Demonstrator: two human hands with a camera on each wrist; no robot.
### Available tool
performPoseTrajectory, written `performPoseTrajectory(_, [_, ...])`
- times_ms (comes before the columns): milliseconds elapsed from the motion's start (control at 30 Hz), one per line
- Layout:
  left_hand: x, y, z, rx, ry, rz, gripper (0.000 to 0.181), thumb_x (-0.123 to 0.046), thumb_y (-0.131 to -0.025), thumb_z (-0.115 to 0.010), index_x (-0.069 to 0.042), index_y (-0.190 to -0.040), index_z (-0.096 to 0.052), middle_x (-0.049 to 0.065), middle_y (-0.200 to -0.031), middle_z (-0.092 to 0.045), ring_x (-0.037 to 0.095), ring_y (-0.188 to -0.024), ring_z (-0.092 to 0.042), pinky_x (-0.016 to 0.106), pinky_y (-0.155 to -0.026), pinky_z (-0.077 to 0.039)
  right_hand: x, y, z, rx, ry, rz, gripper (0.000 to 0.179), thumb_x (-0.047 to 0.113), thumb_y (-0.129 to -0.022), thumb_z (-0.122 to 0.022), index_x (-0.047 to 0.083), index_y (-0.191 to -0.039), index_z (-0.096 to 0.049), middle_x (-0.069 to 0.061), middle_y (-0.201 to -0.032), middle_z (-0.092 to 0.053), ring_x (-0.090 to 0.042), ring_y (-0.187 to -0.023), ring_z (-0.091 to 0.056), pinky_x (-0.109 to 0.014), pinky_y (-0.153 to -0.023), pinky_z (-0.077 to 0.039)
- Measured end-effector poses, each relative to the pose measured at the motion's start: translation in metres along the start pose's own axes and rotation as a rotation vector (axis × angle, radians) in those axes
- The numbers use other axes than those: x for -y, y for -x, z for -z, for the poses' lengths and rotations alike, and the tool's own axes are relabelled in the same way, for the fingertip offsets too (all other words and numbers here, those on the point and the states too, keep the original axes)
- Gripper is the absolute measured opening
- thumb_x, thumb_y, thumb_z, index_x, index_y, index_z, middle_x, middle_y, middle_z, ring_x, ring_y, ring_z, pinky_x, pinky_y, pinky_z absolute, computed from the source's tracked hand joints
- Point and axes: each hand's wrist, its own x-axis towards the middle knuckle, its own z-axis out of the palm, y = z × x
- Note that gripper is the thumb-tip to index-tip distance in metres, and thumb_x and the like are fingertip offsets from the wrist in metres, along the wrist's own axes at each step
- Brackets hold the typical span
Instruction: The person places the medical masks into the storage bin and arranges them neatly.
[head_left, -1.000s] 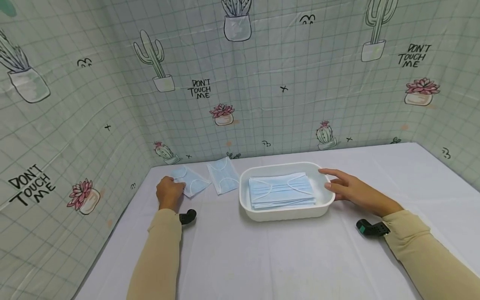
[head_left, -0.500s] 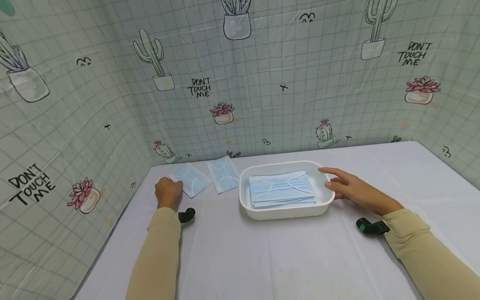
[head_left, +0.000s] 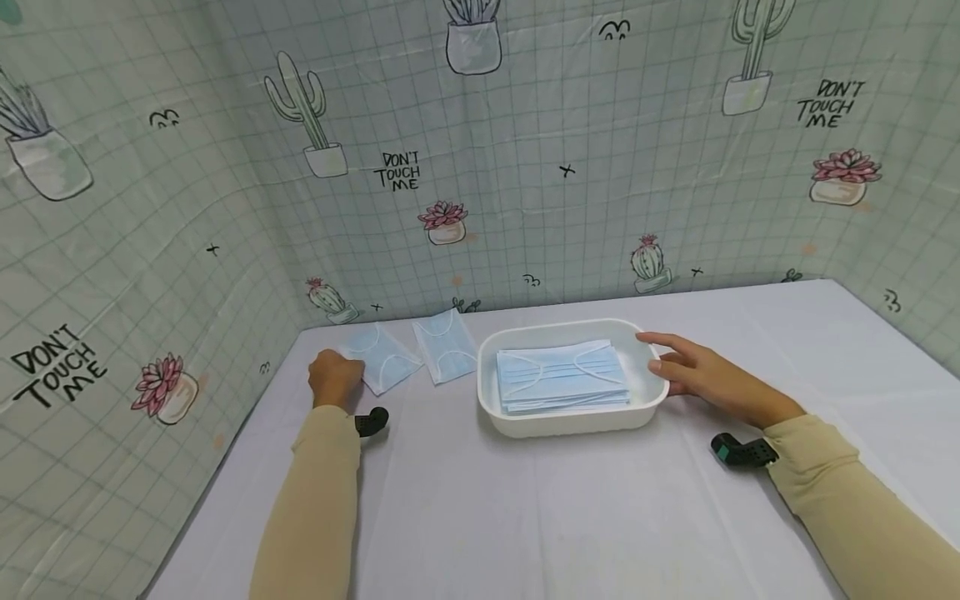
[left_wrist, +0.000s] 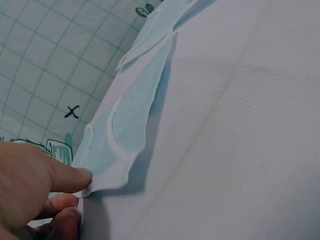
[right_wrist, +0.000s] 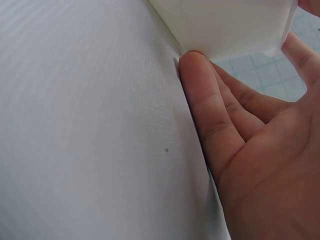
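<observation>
My left hand (head_left: 335,379) pinches the near-left corner of a light blue face mask (head_left: 390,367) between thumb and fingers. In the left wrist view this mask (left_wrist: 132,117) slants upward from the fingertips, its white ear loop showing. Beside it, against the back edge, lies a second face mask (head_left: 447,350). A white oval-ended tray (head_left: 570,427) holds a stack of blue face masks (head_left: 562,379). My right hand (head_left: 701,379) holds the tray's right end, thumb and forefinger at the rim. In the right wrist view its lower fingers (right_wrist: 200,80) touch the tray's outer wall (right_wrist: 225,30).
A white cloth covers the table (head_left: 540,517). Behind and to the left hangs a grid-patterned curtain (head_left: 525,167) with printed cacti, meeting the table's back edge. Black wrist devices (head_left: 742,451) sit at both cuffs.
My left hand has shifted slightly left, and more of the pinched mask shows beside it. The right hand and tray keep their places; the head view has tilted a little.
</observation>
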Motion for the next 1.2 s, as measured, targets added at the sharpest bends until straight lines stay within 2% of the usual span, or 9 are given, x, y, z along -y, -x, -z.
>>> performPoseTrajectory(300, [0.003,-0.002,0.001,-0.005,0.034,0.026,0.035,-0.008,-0.092,-0.056,0.016,-0.118,-0.055,0.029,-0.116,-0.059,0.037,-0.101,-0.053,0.05,-0.096,-0.048,0.0,0.0,0.0,0.005,0.005,-0.011,0.065,0.04,-0.105,-0.052,0.025,-0.161,-0.022,-0.027,-0.156,-0.031,-0.028,-0.111,-0.063,-0.041,-0.094,-0.047])
performPoseTrajectory(500, [0.01,-0.004,-0.001,-0.046,0.087,0.007,0.038,-0.006,-0.087,-0.052,0.017,-0.116,-0.06,0.029,-0.115,-0.062,0.033,-0.097,-0.053,0.05,-0.093,-0.05,0.0,0.0,-0.001,0.003,-0.002,-0.003,0.065,0.039,-0.105,-0.051,0.024,-0.161,-0.022,-0.028,-0.153,-0.035,-0.028,-0.112,-0.063,-0.039,-0.093,-0.048])
performPoseTrajectory(600, [0.013,-0.006,-0.002,-0.056,0.094,0.011,0.038,-0.01,-0.088,-0.051,0.017,-0.114,-0.062,0.028,-0.114,-0.063,0.033,-0.095,-0.055,0.05,-0.091,-0.05,0.0,0.0,0.0,0.0,0.0,0.004,0.065,0.039,-0.105,-0.051,0.025,-0.161,-0.022,-0.028,-0.152,-0.038,-0.027,-0.112,-0.063,-0.039,-0.092,-0.048])
performPoseTrajectory(767, [0.014,-0.006,0.001,-0.034,0.108,0.033,0.043,-0.017,-0.094,-0.051,0.015,-0.12,-0.062,0.029,-0.121,-0.062,0.037,-0.106,-0.058,0.051,-0.095,-0.049,-0.001,0.0,0.0,0.003,-0.007,0.0,0.065,0.04,-0.105,-0.052,0.025,-0.161,-0.023,-0.027,-0.154,-0.035,-0.026,-0.11,-0.063,-0.039,-0.092,-0.048])
performPoseTrajectory(1000, [0.018,-0.004,0.004,0.001,0.159,0.025,0.042,-0.021,-0.095,-0.052,0.008,-0.125,-0.062,0.025,-0.13,-0.059,0.04,-0.122,-0.053,0.05,-0.105,-0.042,-0.005,-0.001,-0.002,0.024,-0.045,-0.009,0.067,0.042,-0.104,-0.052,0.023,-0.161,-0.022,-0.027,-0.155,-0.032,-0.027,-0.11,-0.065,-0.035,-0.093,-0.049])
performPoseTrajectory(1200, [0.018,-0.007,0.005,0.015,0.272,0.052,0.046,-0.018,-0.097,-0.055,0.005,-0.136,-0.055,0.023,-0.14,-0.052,0.037,-0.131,-0.046,0.047,-0.11,-0.038,-0.002,-0.001,-0.001,-0.001,-0.019,-0.003,0.065,0.043,-0.104,-0.052,0.024,-0.16,-0.024,-0.026,-0.151,-0.039,-0.025,-0.103,-0.066,-0.035,-0.09,-0.049])
